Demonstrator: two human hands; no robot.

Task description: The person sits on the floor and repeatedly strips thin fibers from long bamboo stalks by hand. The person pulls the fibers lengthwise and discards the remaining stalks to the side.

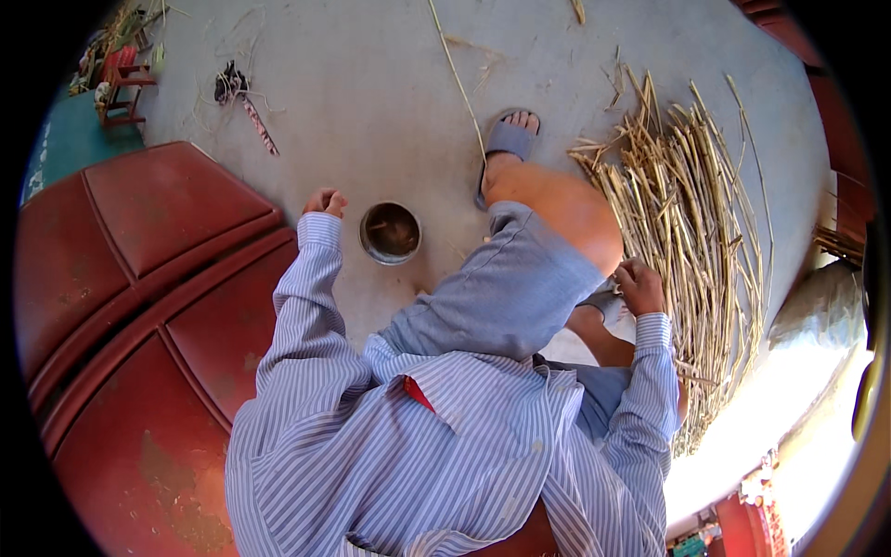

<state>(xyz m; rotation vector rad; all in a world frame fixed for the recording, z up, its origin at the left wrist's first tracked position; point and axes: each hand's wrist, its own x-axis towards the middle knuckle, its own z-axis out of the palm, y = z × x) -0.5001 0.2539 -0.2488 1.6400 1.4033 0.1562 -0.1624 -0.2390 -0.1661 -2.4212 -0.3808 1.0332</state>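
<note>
My left hand (325, 201) is raised on the left with its fingers curled closed; whether anything small is in them, I cannot make out. Just right of it, a round metal bowl (390, 233) with a dark inside sits on the floor. Beside my right knee, my right hand (640, 286) is closed too, its fingertips partly hidden. It is at the near left edge of a large pile of dry straw stalks (691, 213). One long thin stalk (453, 67) runs from the far edge down to my sandalled foot (510, 137).
Red padded seats (176, 218) take up the left side. A dark cloth bundle with a patterned strip (257, 123) lies on the floor at the far left, near a small red stool (123, 97). Bright light falls on the floor at the lower right.
</note>
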